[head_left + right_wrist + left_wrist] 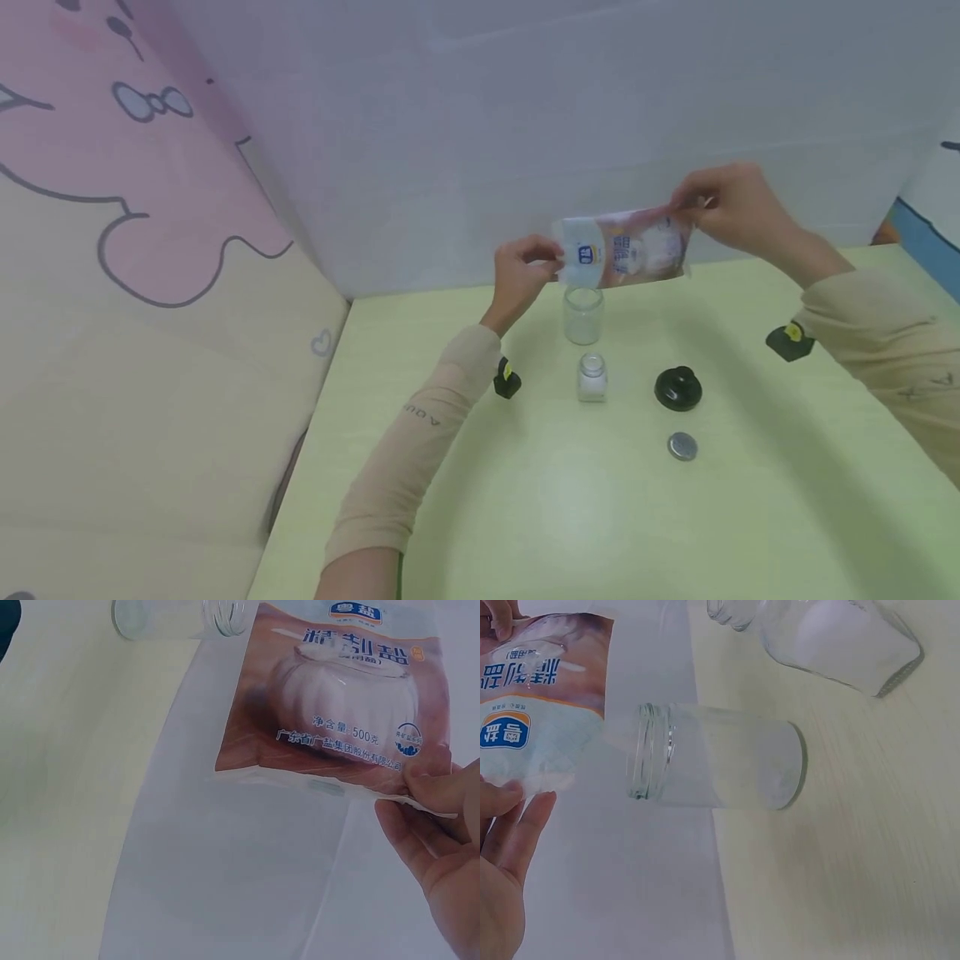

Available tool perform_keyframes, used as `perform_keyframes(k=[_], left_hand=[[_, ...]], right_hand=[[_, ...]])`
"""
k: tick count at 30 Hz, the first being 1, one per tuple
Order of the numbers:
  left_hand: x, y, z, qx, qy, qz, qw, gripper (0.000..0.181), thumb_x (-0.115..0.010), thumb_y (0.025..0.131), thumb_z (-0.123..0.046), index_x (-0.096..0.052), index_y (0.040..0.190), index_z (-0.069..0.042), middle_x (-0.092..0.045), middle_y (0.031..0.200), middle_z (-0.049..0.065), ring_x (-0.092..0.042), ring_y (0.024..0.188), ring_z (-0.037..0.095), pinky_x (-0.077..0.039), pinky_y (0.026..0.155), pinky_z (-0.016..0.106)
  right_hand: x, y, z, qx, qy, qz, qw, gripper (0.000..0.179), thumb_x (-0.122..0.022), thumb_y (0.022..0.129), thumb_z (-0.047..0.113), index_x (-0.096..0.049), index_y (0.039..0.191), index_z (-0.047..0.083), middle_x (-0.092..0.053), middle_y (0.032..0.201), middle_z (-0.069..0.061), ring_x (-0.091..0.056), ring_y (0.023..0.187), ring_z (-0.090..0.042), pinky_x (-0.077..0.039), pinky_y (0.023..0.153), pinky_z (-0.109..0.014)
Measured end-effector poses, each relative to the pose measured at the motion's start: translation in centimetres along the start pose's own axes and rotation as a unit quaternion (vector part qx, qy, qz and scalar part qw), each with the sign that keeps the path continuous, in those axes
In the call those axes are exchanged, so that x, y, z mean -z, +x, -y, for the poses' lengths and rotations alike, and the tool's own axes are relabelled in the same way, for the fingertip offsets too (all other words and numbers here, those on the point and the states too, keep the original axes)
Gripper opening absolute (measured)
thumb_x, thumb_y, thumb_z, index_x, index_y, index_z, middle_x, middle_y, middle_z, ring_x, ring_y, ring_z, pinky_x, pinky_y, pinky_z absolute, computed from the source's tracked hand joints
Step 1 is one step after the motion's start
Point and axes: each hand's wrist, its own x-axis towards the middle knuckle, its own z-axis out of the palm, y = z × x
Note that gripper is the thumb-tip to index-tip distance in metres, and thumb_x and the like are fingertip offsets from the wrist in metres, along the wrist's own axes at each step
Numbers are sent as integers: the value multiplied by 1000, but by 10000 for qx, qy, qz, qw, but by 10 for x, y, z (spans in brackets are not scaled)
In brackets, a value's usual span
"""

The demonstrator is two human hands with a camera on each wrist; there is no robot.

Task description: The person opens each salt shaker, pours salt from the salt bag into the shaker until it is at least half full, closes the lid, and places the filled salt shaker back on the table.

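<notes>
A salt bag, brown and pale with printed labels, is stretched sideways between both hands above the table. My left hand pinches its pale end, thumb against fingers. At the opposite end, my right hand pinches a corner, which the right wrist view shows closely on the bag. Just below the bag's left part stands a clear glass jar without a lid; in the left wrist view the jar looks empty. In front of it, a smaller open glass bottle holds white contents.
A black knobbed lid and a small silver cap lie right of the bottle on the pale table. Behind the table rises a pale wall; a cartoon-printed wall covering borders its left.
</notes>
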Motion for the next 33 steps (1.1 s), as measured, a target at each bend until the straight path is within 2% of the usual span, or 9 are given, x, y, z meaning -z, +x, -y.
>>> perform_keyframes(k=[7, 23, 33], left_hand=[[1, -3, 4, 27, 32, -17, 10000, 14, -65, 75, 13, -68, 83, 2, -69, 85, 11, -67, 79, 16, -59, 63, 29], [4, -6, 1, -16, -45, 15, 10000, 11, -65, 77, 12, -67, 84, 3, -69, 86, 12, -67, 81, 16, -59, 64, 30], [4, -6, 0, -3, -73, 8, 10000, 11, -65, 76, 12, -68, 83, 3, -69, 85, 11, -67, 79, 16, -59, 63, 30]], right_hand=[[-3, 0, 2, 56, 48, -85, 9999, 13, -67, 77, -10, -72, 80, 2, -70, 83, -12, -52, 69, 2, -42, 60, -5], [-3, 1, 5, 92, 51, -161, 9998, 12, -67, 77, -9, -72, 80, 2, -70, 82, -11, -51, 69, 3, -41, 59, -5], [-3, 1, 4, 18, 125, -79, 9999, 12, -68, 78, -9, -72, 80, 2, -70, 83, -12, -51, 68, 4, -42, 59, -6]])
